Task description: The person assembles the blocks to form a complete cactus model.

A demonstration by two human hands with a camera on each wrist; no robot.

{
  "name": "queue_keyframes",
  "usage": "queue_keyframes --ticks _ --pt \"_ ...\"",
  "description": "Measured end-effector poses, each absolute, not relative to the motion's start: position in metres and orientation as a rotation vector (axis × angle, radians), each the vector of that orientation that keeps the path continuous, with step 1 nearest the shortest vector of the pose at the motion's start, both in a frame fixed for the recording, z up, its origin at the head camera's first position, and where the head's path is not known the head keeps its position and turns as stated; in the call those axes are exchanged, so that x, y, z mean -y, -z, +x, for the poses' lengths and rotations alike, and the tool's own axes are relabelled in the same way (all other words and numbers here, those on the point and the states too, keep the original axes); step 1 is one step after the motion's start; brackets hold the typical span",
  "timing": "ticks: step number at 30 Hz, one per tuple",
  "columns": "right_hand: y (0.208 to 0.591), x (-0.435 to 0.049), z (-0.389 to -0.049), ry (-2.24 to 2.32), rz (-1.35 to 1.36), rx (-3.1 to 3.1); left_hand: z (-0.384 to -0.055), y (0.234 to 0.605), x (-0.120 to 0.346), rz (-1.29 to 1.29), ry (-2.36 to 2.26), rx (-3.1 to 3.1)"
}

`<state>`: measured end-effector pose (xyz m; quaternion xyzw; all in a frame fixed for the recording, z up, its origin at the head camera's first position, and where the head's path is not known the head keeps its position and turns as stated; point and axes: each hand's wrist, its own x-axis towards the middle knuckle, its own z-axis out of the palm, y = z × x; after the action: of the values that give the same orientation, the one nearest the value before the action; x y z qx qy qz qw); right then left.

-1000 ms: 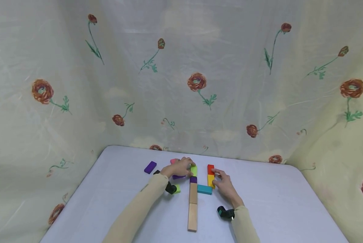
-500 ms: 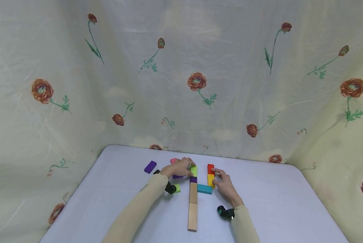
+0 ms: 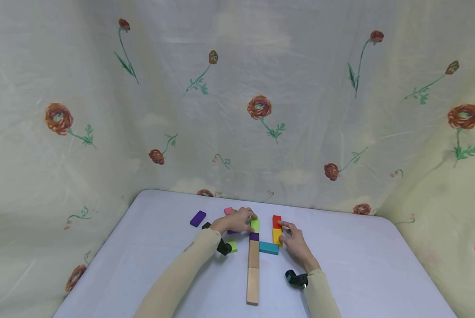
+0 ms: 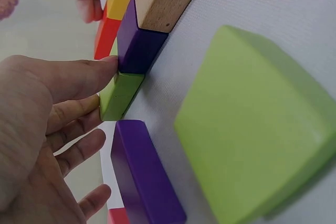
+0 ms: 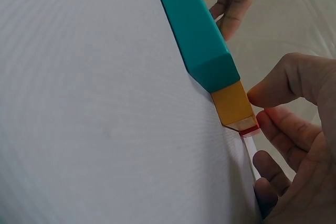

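My left hand (image 3: 236,220) pinches a light green block (image 4: 122,96) between thumb and fingers in the left wrist view. That block adjoins a short purple block (image 3: 254,236), followed by two natural wood blocks (image 3: 253,254) in a straight line toward me. To the right, my right hand (image 3: 296,243) holds its thumb against a yellow block (image 5: 231,102) and its index finger on a red block (image 3: 276,221); these two lie end to end. A teal block (image 3: 268,248) lies crosswise between the wood line and the yellow block.
Left of the line lie a loose purple block (image 3: 198,218), a pink block (image 3: 228,211), another purple block (image 4: 144,174) partly under my left hand, and a light green block (image 4: 257,124). A flowered cloth (image 3: 237,132) hangs behind the white table (image 3: 360,260).
The head view has shifted slightly. Both hands keep their places at the blocks, and no block visibly moves.
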<state>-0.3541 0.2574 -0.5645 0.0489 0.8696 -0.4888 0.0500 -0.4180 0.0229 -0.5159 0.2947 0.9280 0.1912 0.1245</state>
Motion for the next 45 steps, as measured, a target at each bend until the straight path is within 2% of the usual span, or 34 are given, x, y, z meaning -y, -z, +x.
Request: queue_keyframes --ticks 11,18,34,45 --pt "0.562 -0.257 -0.354 1.498 0.158 -2.628 -0.420 0.515 -0.022 0.872 -0.582 -2.710" --pt "0.562 -0.257 -0.355 1.494 0.166 -2.636 -0.422 0.502 -0.012 0.916 -0.689 -2.709" --pt "0.563 -0.258 -0.357 1.487 0.137 -2.647 -0.408 0.482 0.019 1.037 -0.205 -2.657" --pt "0.563 -0.258 -0.354 1.501 0.135 -2.638 -0.406 0.489 0.019 0.916 -0.198 -2.665"
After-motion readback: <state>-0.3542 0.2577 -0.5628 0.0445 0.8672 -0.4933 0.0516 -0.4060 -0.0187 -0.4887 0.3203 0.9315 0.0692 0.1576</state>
